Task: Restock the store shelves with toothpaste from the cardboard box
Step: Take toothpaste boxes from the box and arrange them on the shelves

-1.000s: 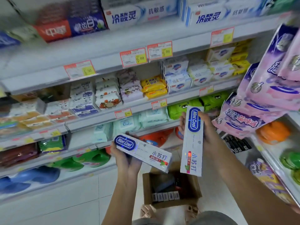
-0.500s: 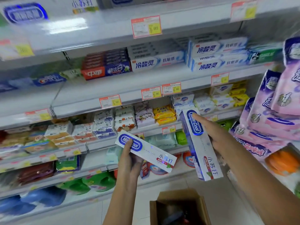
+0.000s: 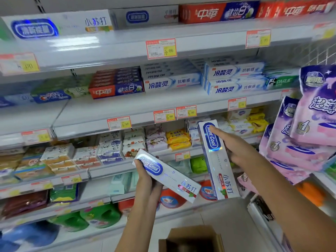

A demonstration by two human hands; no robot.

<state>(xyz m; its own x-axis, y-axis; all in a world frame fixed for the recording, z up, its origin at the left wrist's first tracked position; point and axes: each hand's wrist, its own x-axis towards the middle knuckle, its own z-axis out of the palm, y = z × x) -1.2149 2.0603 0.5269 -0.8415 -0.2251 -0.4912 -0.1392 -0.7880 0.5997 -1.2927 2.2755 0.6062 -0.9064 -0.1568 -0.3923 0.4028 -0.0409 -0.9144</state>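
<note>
Presently, the left hand [image 3: 145, 184] has its grip closed round one white Mint Cool toothpaste carton [image 3: 169, 176]. The thumb lies across the logo end and the carton tilts down to the right. The right hand [image 3: 234, 148] grips a second carton [image 3: 217, 164] from the side, nearly upright, logo end uppermost. Both cartons are held in the air before the shelves, near each other but apart. The cardboard box [image 3: 190, 239] stands open on the floor below. Matching white cartons [image 3: 60, 24] lie on the top shelf [image 3: 127, 42].
</note>
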